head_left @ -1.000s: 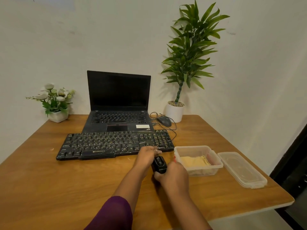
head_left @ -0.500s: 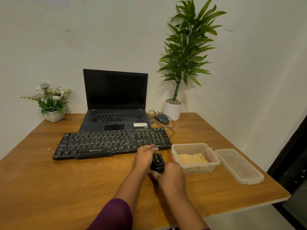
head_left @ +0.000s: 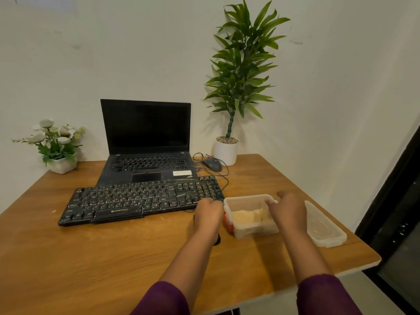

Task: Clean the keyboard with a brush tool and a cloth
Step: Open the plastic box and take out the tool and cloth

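The black keyboard (head_left: 141, 198) lies across the wooden table (head_left: 91, 258) in front of the laptop. My left hand (head_left: 208, 215) sits at the keyboard's right front corner, fingers curled over a black brush tool (head_left: 218, 241) that is almost wholly hidden under the hand and wrist. A tan cloth (head_left: 246, 217) lies folded inside a clear plastic container (head_left: 245, 200) to the right of the keyboard. My right hand (head_left: 287, 212) hovers over the container's right side with its fingers loosely spread, holding nothing.
The container's clear lid (head_left: 325, 226) lies by the table's right edge. An open black laptop (head_left: 145, 142), a mouse (head_left: 212, 164) with its cable, a tall potted plant (head_left: 226, 150) and a small flower pot (head_left: 61, 164) stand along the back. Something red (head_left: 227, 221) shows inside the container's left wall.
My right hand has let go of the black tool and moved right, over the container. My left hand has kept the tool and stayed beside the keyboard.
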